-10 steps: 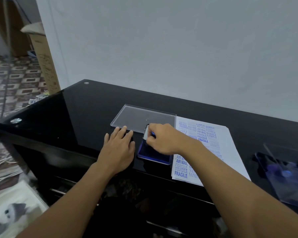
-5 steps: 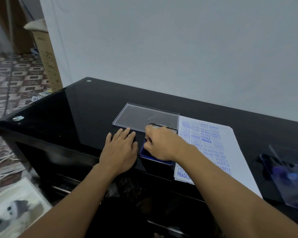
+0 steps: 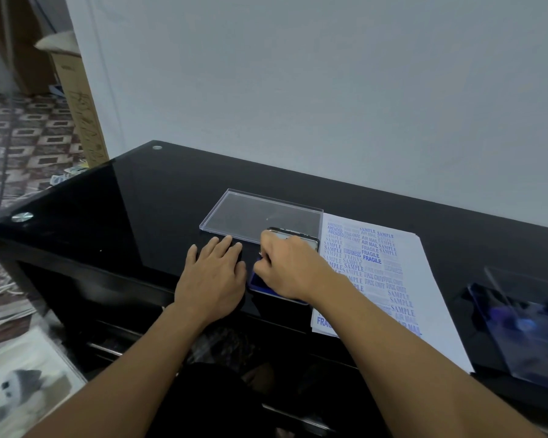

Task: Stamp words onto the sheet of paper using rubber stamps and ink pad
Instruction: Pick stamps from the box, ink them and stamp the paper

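Many words done: the sheet of paper has lots of blue words on it, like SAMPLE, FRAGILE, AIR MAIL and AMENDED. They fill the side next to the ink pad.
Left to do: the side of the sheet far from the ink pad is bare white. I think more words can go there, so the job looks about half done.
Step now: I think the stamp is getting ink, and pressing it on the sheet comes next.
Right hand: the right hand is over the ink pad with its fingers curled down, pinching something small.
Rubber stamp: the rubber stamp is almost all hidden under that hand, on top of the ink pad. Only a tiny bit peeks out, so I cannot tell which way it points.
Left hand: the left hand lies flat on the bench just left of the ink pad, fingers straight, holding nothing.
Ink pad: it is near the front edge of the bench. Its long side runs from the person toward the wall.
Sheet: it is just right of the ink pad. Its long side runs the same way, and the tops of the words point to the wall.
Other things: a clear lid lies just behind the ink pad.
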A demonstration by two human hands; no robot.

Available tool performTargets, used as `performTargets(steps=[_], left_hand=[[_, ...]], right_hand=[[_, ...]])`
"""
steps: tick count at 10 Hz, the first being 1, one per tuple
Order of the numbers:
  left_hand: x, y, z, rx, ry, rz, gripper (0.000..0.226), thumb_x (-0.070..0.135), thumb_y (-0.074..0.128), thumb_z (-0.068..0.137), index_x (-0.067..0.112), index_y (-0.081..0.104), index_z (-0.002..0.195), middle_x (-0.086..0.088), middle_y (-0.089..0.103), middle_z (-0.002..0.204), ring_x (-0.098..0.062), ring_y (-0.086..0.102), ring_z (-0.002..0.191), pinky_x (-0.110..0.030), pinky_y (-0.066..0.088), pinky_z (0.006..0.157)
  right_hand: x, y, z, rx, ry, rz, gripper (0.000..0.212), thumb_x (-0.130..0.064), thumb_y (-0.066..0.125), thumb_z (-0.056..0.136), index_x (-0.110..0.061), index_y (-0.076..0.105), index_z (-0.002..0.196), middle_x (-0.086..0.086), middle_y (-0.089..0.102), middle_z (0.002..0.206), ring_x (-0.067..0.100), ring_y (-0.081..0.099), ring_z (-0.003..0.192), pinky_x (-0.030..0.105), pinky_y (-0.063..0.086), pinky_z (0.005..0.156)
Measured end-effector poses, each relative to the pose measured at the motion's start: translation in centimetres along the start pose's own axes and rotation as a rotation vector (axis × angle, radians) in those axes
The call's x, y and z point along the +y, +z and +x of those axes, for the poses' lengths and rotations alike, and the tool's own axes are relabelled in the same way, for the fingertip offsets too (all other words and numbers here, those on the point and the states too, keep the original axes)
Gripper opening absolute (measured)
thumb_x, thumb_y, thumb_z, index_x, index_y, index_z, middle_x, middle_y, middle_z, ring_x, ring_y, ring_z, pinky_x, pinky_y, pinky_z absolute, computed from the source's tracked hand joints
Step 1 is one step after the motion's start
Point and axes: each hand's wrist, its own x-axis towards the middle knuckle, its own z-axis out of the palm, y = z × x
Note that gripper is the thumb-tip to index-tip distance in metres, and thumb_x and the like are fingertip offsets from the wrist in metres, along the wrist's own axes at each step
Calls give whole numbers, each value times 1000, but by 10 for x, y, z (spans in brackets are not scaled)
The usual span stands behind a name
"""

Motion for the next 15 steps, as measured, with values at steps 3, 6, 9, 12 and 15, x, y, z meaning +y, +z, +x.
performTargets(steps=[3, 6, 9, 12, 15], left_hand=[[1, -1, 0, -7, -2, 12, 50, 35, 26, 104, 23, 32, 152, 3, 23, 162, -16, 12, 151, -48, 9, 121], [2, -1, 0, -5, 0, 20, 50, 36, 27, 104, 23, 32, 152, 3, 23, 162, -16, 13, 151, -48, 10, 121], [0, 1, 0, -7, 0, 22, 50, 36, 27, 104, 23, 31, 152, 3, 22, 163, -17, 12, 151, -49, 10, 121], [1, 0, 0, -3, -1, 20, 50, 36, 27, 104, 23, 31, 152, 3, 23, 162, -17, 12, 151, -48, 10, 121], [0, 0, 1, -8, 1, 23, 50, 36, 27, 104, 23, 31, 152, 3, 22, 163, -16, 12, 151, -48, 10, 121]], right_hand=[[0, -1, 2, -36, 1, 36, 13, -27, 49, 93, -16, 43, 92, 5, 46, 74, 31, 50, 78, 35, 40, 62], [-1, -2, 3, -58, 7, 43, 13, -27, 49, 94, -16, 43, 93, 3, 45, 76, 29, 50, 79, 36, 39, 64], [-4, -3, 4, -67, 22, 57, 13, -25, 49, 94, -13, 45, 95, 6, 48, 80, 30, 49, 80, 35, 38, 66], [-1, 2, 0, -39, 38, 75, 12, -26, 48, 93, -16, 42, 92, 10, 57, 83, 30, 52, 80, 38, 43, 62], [-7, -4, 3, -72, 63, 75, 13, -25, 49, 93, -14, 44, 97, 15, 58, 94, 31, 51, 83, 36, 42, 66]])
